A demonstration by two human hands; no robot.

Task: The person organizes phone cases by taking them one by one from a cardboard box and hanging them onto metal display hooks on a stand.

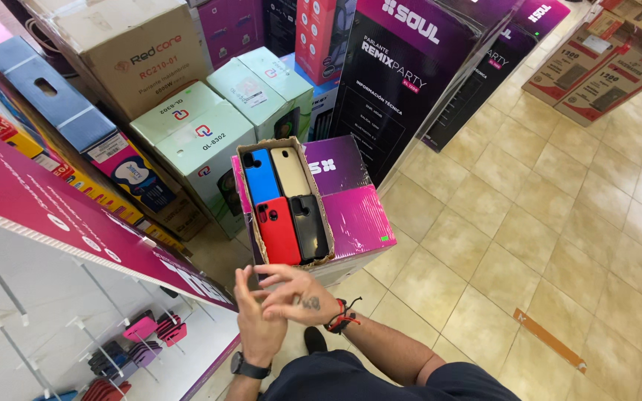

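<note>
My left hand, with a black watch on its wrist, is raised palm inward just below a shallow cardboard tray. My right hand, with a red and black bracelet on its wrist, lies across the left one with its fingers spread; the two hands touch. I see nothing held in either. The tray rests on a purple box and holds several phone cases: a blue case, a beige case, a red case and a black case.
A white display wall with hooks and hanging phone cases stands at the left under a pink header board. Green-white boxes and tall dark speaker boxes crowd behind. Beige tiled floor with an orange tape mark lies to the right.
</note>
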